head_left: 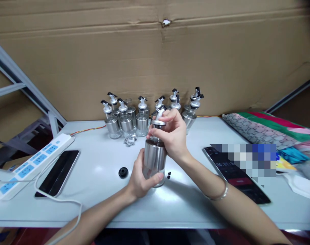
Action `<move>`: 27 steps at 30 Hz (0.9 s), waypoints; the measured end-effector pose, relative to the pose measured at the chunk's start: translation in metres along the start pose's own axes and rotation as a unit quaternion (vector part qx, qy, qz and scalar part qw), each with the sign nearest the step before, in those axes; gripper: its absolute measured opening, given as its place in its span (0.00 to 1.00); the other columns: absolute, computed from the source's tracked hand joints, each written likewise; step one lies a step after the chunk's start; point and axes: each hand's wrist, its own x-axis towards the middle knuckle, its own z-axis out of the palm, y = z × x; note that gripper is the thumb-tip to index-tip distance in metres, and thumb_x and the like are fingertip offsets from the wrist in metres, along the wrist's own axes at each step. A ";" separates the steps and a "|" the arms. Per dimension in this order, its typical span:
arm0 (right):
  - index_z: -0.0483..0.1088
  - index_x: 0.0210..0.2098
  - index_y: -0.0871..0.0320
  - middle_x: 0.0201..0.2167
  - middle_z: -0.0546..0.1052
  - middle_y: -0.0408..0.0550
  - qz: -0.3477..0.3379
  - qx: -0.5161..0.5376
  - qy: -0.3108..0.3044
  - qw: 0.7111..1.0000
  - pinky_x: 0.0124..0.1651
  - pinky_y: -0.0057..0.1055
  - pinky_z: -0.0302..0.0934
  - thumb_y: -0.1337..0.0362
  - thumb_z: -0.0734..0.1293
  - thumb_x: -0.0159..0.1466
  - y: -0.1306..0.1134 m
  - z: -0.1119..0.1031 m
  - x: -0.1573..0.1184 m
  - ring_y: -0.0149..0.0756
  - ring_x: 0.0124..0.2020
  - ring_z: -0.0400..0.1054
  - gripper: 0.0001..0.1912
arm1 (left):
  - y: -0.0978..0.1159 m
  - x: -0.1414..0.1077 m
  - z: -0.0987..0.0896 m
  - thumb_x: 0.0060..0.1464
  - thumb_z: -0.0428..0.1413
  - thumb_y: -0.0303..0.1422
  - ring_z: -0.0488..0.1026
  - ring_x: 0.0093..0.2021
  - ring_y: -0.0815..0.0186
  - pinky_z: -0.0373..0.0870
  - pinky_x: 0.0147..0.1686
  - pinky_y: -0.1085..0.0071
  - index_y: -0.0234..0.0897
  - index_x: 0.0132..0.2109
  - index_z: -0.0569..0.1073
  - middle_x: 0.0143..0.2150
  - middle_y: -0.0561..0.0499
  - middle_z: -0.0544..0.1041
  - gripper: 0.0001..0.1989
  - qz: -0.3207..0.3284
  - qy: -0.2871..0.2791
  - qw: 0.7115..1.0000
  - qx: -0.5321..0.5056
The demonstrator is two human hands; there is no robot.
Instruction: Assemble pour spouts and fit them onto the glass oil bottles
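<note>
Centre of frame: I have left hand (pixel 141 179) wrapped round bottle (pixel 154 155), right hand (pixel 177 136) pinching at spout (pixel 158 123); likely fitting or adjusting, next calling for steady grip, even pressure.

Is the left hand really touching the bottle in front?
Touching: the head view shows the left hand around the lower part of the bottle, thumb across its front.

Digits (pixel 224 164) beside my bottle (pixel 155 156)
Right of the bottle I hold, the phone (pixel 230 174) reads 00:01:5, the rest hidden; its red button (pixel 237 181) I can't read.
</note>
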 end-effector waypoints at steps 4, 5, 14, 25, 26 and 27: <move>0.57 0.29 0.54 0.27 0.68 0.35 0.027 -0.003 -0.006 1.000 0.28 0.31 0.71 0.68 0.72 0.47 0.002 -0.003 0.007 0.29 0.24 0.72 0.18 | 0.002 0.002 -0.001 0.44 0.61 0.46 0.71 0.41 0.59 0.67 0.41 0.65 0.35 0.50 0.60 0.42 0.45 0.72 0.31 -0.024 0.001 1.000 -0.002; 0.58 0.30 0.54 0.28 0.69 0.36 0.020 -0.009 -0.007 1.000 0.30 0.32 0.71 0.66 0.72 0.48 0.002 -0.006 0.010 0.29 0.26 0.73 0.17 | 0.002 0.004 -0.002 0.47 0.59 0.46 0.71 0.45 0.58 0.67 0.46 0.63 0.36 0.53 0.59 0.47 0.44 0.72 0.31 -0.022 0.003 1.000 0.010; 0.59 0.33 0.50 0.39 0.68 0.44 -0.189 -0.150 0.085 0.967 0.34 0.37 0.70 0.58 0.70 0.56 0.000 -0.035 0.037 0.34 0.34 0.69 0.14 | -0.006 0.018 -0.019 0.56 0.52 0.37 0.51 0.67 0.51 0.49 0.64 0.50 0.36 0.64 0.47 0.66 0.36 0.53 0.34 0.091 -0.045 0.921 0.377; 0.60 0.29 0.51 0.34 0.62 0.44 -0.308 -0.263 0.140 0.903 0.50 0.45 0.62 0.60 0.65 0.61 0.025 -0.044 0.032 0.39 0.45 0.65 0.09 | 0.002 0.014 -0.013 0.57 0.52 0.37 0.59 0.63 0.49 0.58 0.60 0.47 0.36 0.63 0.53 0.64 0.36 0.59 0.29 0.074 -0.140 0.890 0.428; 0.59 0.28 0.51 0.33 0.62 0.44 -0.313 -0.270 0.138 0.900 0.50 0.45 0.62 0.60 0.65 0.61 0.027 -0.044 0.032 0.39 0.44 0.66 0.09 | 0.002 0.014 -0.012 0.57 0.52 0.37 0.59 0.63 0.49 0.59 0.59 0.48 0.37 0.63 0.53 0.64 0.36 0.59 0.29 0.075 -0.141 0.890 0.427; 0.59 0.28 0.51 0.34 0.62 0.44 -0.320 -0.277 0.132 0.896 0.50 0.44 0.62 0.61 0.64 0.62 0.029 -0.045 0.031 0.38 0.43 0.66 0.09 | 0.003 0.014 -0.013 0.57 0.52 0.37 0.59 0.63 0.49 0.59 0.59 0.48 0.37 0.63 0.53 0.64 0.36 0.59 0.29 0.077 -0.141 0.890 0.426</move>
